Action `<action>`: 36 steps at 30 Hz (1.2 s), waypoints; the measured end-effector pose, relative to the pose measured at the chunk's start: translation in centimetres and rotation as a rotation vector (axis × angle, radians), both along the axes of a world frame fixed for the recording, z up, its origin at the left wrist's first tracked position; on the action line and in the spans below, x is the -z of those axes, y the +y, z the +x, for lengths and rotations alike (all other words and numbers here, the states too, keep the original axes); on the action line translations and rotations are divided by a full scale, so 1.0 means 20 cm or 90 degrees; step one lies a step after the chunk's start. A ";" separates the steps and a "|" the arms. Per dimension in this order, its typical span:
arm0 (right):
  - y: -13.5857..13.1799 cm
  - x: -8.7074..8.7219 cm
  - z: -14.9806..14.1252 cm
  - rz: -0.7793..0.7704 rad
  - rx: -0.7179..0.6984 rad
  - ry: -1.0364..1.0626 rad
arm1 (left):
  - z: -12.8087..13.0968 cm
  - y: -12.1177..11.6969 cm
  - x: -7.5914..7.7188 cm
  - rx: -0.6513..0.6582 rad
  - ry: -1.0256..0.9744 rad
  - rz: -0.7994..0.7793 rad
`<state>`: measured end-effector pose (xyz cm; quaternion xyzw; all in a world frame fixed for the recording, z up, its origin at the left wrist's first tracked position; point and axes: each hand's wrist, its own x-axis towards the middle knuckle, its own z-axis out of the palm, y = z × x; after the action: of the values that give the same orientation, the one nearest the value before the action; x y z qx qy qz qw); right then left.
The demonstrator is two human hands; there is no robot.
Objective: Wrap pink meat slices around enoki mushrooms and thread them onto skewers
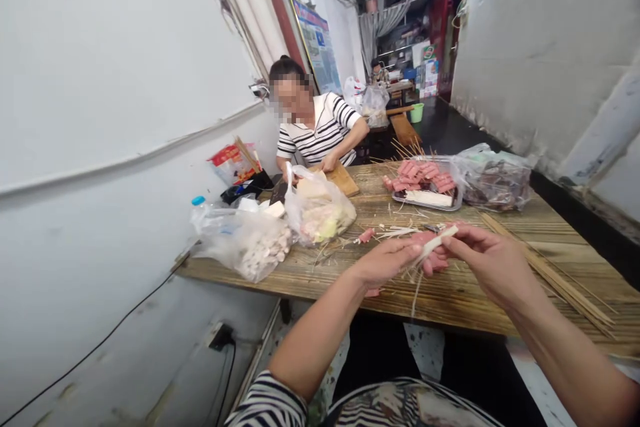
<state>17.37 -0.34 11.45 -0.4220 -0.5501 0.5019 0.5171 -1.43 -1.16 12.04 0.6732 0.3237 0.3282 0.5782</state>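
Between my two hands is a small bundle of thin white strands that looks like enoki mushrooms [434, 243]. My left hand [384, 261] pinches its lower left end, and my right hand [487, 253] grips the upper right end with thumb and fingers. A few loose strands dangle below it over the table edge. Pink meat slices [436, 264] lie just behind and under the bundle, partly hidden by my fingers. More white strands [397, 232] and a small pink roll [367, 235] rest on the wooden table to the left.
A tray of skewered pink rolls [425, 181] stands farther back, beside a bag of dark food [497, 180]. Bamboo skewers [560, 277] lie at right. Plastic bags [250, 247] fill the left end. Across the table, a person in stripes [320, 123] works at a cutting board [344, 180].
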 end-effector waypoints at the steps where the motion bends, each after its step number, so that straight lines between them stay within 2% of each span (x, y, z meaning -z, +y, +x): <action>1: 0.01 0.01 0.00 0.006 -0.007 -0.014 | -0.03 -0.01 0.00 -0.002 0.022 0.003; 3: 0.02 0.04 0.00 0.068 -0.003 -0.084 | -0.10 -0.02 0.02 -0.034 0.094 0.020; 4: 0.02 0.04 0.01 0.140 0.020 -0.142 | -0.13 -0.02 0.02 -0.057 0.133 0.033; 7: 0.02 0.03 -0.01 0.460 0.092 -0.411 | -0.19 -0.02 0.03 -0.110 0.222 0.076; 9: 0.02 0.02 -0.06 0.638 0.045 -0.615 | -0.20 -0.02 0.03 -0.117 0.255 0.101; 10: 0.02 0.01 -0.09 0.689 -0.004 -0.697 | -0.21 -0.02 0.03 -0.111 0.271 0.112; 12: 0.03 0.00 -0.16 0.726 -0.088 -0.797 | -0.22 -0.01 0.02 -0.100 0.299 0.129; 14: 0.06 0.00 -0.22 0.696 -0.155 -0.834 | -0.25 -0.01 0.01 -0.104 0.315 0.145; 17: 0.09 0.00 -0.28 0.585 -0.232 -0.854 | -0.31 -0.02 0.00 -0.149 0.287 0.168; 20: 0.10 -0.02 -0.33 0.507 -0.248 -0.873 | -0.38 -0.06 0.01 -0.212 0.257 0.196; 23: 0.10 -0.03 -0.39 0.491 -0.258 -0.843 | -0.42 -0.10 0.02 -0.255 0.297 0.246; 26: 0.10 -0.03 -0.43 0.467 -0.287 -0.697 | -0.44 -0.13 0.06 -0.309 0.297 0.292; 28: 0.11 -0.04 -0.45 0.396 -0.314 -0.580 | -0.45 -0.15 0.09 -0.349 0.254 0.301; 33: 0.12 0.00 -0.55 0.051 -0.379 -0.268 | -0.41 -0.18 0.21 -0.477 0.205 0.359; 36: 0.10 0.06 -0.62 -0.063 -0.353 -0.112 | -0.38 -0.18 0.27 -0.572 0.150 0.333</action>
<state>5.07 1.57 10.31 -0.3223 -0.6618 0.6120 0.2892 -9.05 -4.83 6.60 0.6226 0.5499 0.5353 0.1532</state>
